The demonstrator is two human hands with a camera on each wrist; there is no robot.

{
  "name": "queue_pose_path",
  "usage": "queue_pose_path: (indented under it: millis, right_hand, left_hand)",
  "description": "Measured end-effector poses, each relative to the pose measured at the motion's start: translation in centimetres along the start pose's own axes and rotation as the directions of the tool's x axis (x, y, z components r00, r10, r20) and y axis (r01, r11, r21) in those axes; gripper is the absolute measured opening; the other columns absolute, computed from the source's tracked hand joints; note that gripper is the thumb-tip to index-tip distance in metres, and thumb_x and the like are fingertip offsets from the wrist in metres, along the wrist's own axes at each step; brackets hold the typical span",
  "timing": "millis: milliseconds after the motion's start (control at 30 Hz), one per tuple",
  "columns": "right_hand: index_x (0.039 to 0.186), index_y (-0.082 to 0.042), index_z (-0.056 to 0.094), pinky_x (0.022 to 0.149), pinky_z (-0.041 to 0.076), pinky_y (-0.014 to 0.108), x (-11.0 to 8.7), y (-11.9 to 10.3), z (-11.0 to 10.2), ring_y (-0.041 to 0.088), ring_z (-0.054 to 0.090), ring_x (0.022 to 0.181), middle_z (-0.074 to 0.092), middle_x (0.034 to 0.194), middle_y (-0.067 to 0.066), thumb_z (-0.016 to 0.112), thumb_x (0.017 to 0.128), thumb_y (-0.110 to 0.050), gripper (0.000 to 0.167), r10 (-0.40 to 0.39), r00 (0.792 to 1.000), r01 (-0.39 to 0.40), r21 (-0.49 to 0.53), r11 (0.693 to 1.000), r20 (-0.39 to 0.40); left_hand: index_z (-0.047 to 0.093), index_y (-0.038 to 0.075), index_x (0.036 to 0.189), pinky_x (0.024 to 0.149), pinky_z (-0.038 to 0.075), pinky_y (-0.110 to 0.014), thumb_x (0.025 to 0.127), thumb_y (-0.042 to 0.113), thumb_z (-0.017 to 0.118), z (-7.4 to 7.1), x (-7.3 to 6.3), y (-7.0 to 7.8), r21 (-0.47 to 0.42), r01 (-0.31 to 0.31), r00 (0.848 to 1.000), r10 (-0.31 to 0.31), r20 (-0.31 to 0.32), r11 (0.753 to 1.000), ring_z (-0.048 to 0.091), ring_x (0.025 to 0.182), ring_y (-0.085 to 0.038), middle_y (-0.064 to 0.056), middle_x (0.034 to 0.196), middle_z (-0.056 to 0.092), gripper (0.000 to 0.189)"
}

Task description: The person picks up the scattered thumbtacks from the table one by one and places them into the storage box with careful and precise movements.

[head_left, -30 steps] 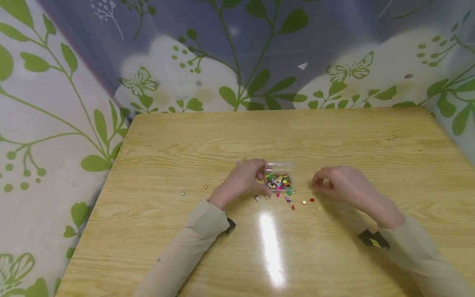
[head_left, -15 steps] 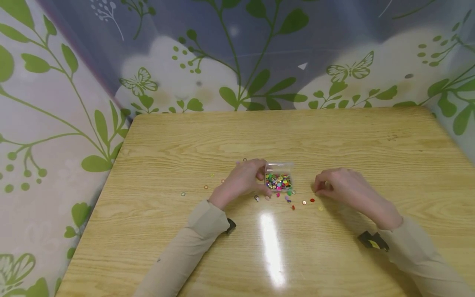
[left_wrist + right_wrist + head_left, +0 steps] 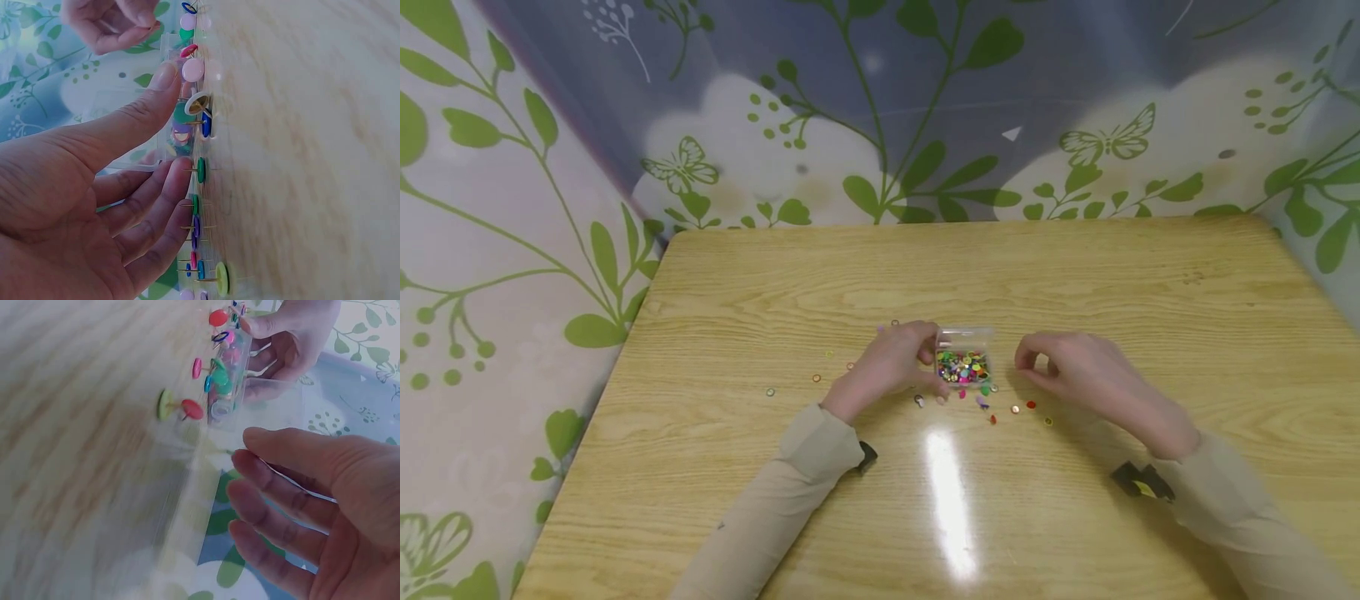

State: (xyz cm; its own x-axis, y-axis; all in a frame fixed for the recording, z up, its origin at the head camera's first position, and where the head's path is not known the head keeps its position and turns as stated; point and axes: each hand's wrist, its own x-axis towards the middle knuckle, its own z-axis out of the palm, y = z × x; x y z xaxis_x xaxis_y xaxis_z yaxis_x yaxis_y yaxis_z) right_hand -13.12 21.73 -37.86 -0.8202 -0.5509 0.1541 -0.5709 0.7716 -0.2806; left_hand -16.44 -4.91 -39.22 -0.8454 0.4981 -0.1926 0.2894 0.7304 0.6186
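Note:
A small clear plastic box (image 3: 964, 357) full of colourful thumbtacks stands with its lid raised at the back. My left hand (image 3: 887, 367) holds the box from its left side, thumb at the front corner and fingers behind. Just right of the box, my right hand (image 3: 1086, 371) is raised over the table, thumb and index finger together. A tiny thumbtack (image 3: 230, 451) shows at those fingertips in the right wrist view, mostly hidden, its colour unclear. Loose tacks lie before the box, among them a red thumbtack (image 3: 1031, 404) and a yellow thumbtack (image 3: 1048, 422).
The wooden table (image 3: 820, 283) meets a leaf-patterned cloth (image 3: 880, 108) at its back edge. More loose tacks lie left of the left hand, such as a greenish thumbtack (image 3: 770, 392) and an orange thumbtack (image 3: 816, 378). Several point sideways in the left wrist view.
My right hand has risen a little and moved left, closer to the box, with its fingertips pinched. My left hand and the box have stayed where they were.

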Motion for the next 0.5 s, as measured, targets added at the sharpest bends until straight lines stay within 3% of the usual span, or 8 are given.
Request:
queue_pose_path:
  millis: [233,500]
  right_hand:
    - [0.086,-0.019,0.073,0.044,0.035,0.022,1.7,-1.3,0.4,0.001,0.044,0.052,0.071,0.078,-0.008,0.081,0.086,-0.013,0.01,-0.036,0.998,0.035,-0.018,0.999,-0.048]
    - [0.089,-0.014,0.076,0.044,0.033,0.023,3.1,-2.6,1.2,0.002,0.039,0.049,0.074,0.08,-0.004,0.082,0.085,-0.013,0.007,0.007,0.995,-0.008,-0.002,1.0,-0.103]
  left_hand:
    - [0.063,0.012,0.113,0.083,0.052,-0.029,0.066,0.033,0.092,0.0,0.0,-0.1,-0.004,-0.003,1.0,0.003,-0.001,1.0,0.06,0.094,-0.014,0.002,0.101,0.065,0.059]
    - [0.064,0.012,0.114,0.083,0.051,-0.029,0.066,0.034,0.094,0.0,0.2,-0.2,0.005,-0.033,0.999,0.033,-0.014,0.999,0.061,0.093,-0.014,0.001,0.101,0.066,0.061]
